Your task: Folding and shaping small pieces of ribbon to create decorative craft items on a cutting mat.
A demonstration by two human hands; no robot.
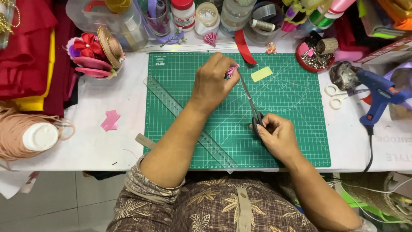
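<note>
The left hand (211,81) is closed, pinching a small folded pink fabric piece (232,70) between its fingertips, just above the upper middle of the green cutting mat (296,129). The right hand (277,136) is wrapped around the dark handles of a pair of scissors (250,101); the long thin blades run up and left from that hand, and their tips meet the pink fabric piece at the left fingertips. Whether the blades are parted or shut is too fine to tell.

The mat lies on a white counter (107,146). A clear plastic ruler (184,118) lies slanted across the mat's left part, passing under the left forearm. A small yellow-green slip (261,74) rests on the mat just right of the fabric piece, and a red ribbon strip (243,48) hangs onto the mat's top edge.

On the counter to the left lie pink scraps (110,120), with red and pink fabric flowers (92,53) farther back. To the right are a blue glue gun (380,95) with its black cord, white-handled scissors (337,96) and a red dish of pins (314,60). Jars and ribbon spools (223,17) crowd the back edge
</note>
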